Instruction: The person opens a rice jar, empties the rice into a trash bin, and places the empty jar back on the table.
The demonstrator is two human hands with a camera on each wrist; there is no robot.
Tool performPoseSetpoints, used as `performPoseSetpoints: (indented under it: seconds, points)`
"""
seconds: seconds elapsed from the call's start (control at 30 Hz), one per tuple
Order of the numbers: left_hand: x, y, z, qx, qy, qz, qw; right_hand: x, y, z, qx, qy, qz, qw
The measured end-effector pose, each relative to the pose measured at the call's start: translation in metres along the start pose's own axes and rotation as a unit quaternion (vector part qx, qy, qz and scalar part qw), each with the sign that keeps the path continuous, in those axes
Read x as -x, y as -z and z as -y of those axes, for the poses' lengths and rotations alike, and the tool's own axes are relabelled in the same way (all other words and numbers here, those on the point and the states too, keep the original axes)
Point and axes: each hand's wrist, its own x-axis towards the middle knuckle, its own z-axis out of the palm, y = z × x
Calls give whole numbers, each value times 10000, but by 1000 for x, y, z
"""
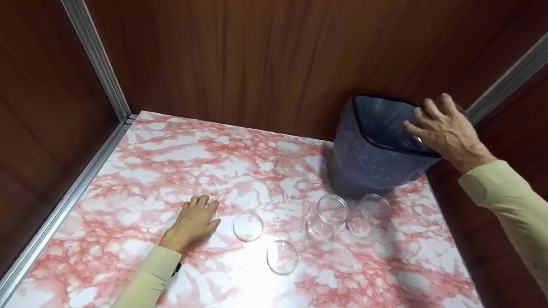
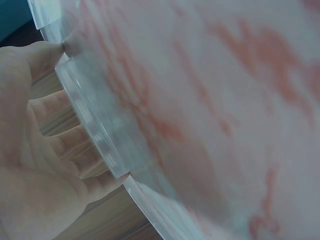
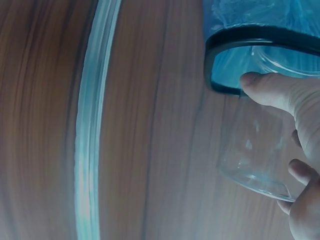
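At the bin, my right hand (image 1: 447,132) grips a clear jar; in the right wrist view the jar (image 3: 252,160) lies between thumb and fingers, its round rim over the bin. My left hand (image 1: 192,224) is low on the table with fingers spread. In the left wrist view a clear, flat piece that looks like a lid (image 2: 97,120) sits between its thumb and fingers, whose tips are hidden. Two round clear lids lie to the right of that hand, one lid (image 1: 248,226) nearer, another lid (image 1: 282,257) lower. Clear jars, one (image 1: 320,226), another (image 1: 359,226), stand before the bin.
A bin (image 1: 376,167) with a bluish liner and dark rim stands at the back right corner of the red-and-white marbled table (image 1: 141,205). Brown wood-patterned walls (image 1: 214,64) enclose the table, with metal strips (image 1: 100,64) at the corners.
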Motion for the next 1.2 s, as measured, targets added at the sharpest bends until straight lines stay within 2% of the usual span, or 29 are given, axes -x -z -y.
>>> performPoseSetpoints:
  seconds: [0.1,0.23,0.33,0.6,0.73,0.77,0.87,0.97,1.2]
  points:
    - [-1,1,0,-11,-28,35,10000,6,1,-3,-93,-202,-52,9997]
    - [-1,4,0,-1,-9,110,9999,11,-1,-2,-179,-119,48,9998]
    - [-1,5,0,39,13,128,9999,10,-3,2,-215,-35,103,9997]
    - [0,4,1,-10,64,164,9998,8,-5,5,-304,-271,162,9990]
    - [0,3,0,-76,28,114,9999,10,-6,7,-585,-557,8,9967]
    - [0,2,0,-92,22,104,9999,11,-6,8,-683,-674,-152,9953]
    - [-1,2,-1,-119,-5,60,9999,15,-6,10,-1061,-1159,-484,9864]
    - [-2,2,-1,-106,-27,32,9999,21,-5,13,-1403,-1665,-703,9735]
    - [-3,2,0,-77,56,161,9998,36,4,8,-1944,-2625,-92,9451]
